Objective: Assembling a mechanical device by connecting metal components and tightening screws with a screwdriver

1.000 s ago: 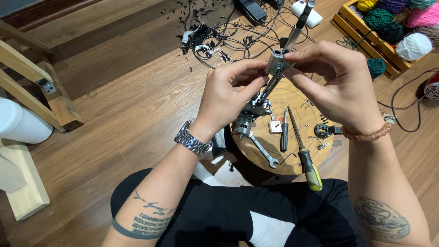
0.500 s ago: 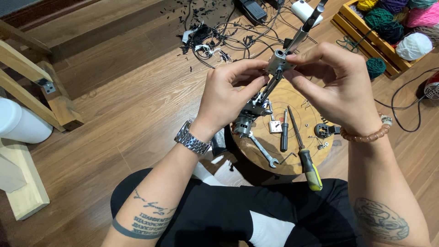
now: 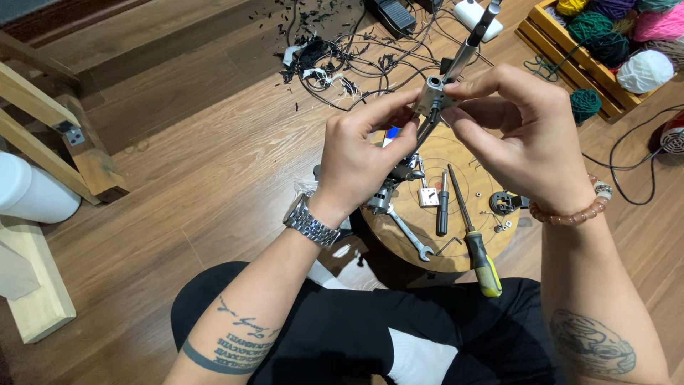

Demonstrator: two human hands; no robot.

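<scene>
The round wooden board (image 3: pixel 456 253) rests on the floor before the seated person; above its far edge both hands hold a slim metal tool assembly (image 3: pixel 456 68) aloft. Its long axis runs diagonally, from the board's left edge up and away toward the far right. Left hand (image 3: pixel 360 160) grips below the small grey block (image 3: pixel 432 96), fingers pinched narrow; right hand (image 3: pixel 531 139) closes thumb and forefinger on the block itself, slightly nearer. The assembly appears silver with dark linkage. On the board lie a wrench (image 3: pixel 410 239), a yellow-handled screwdriver (image 3: pixel 476 246) and a black driver (image 3: pixel 442 207).
</scene>
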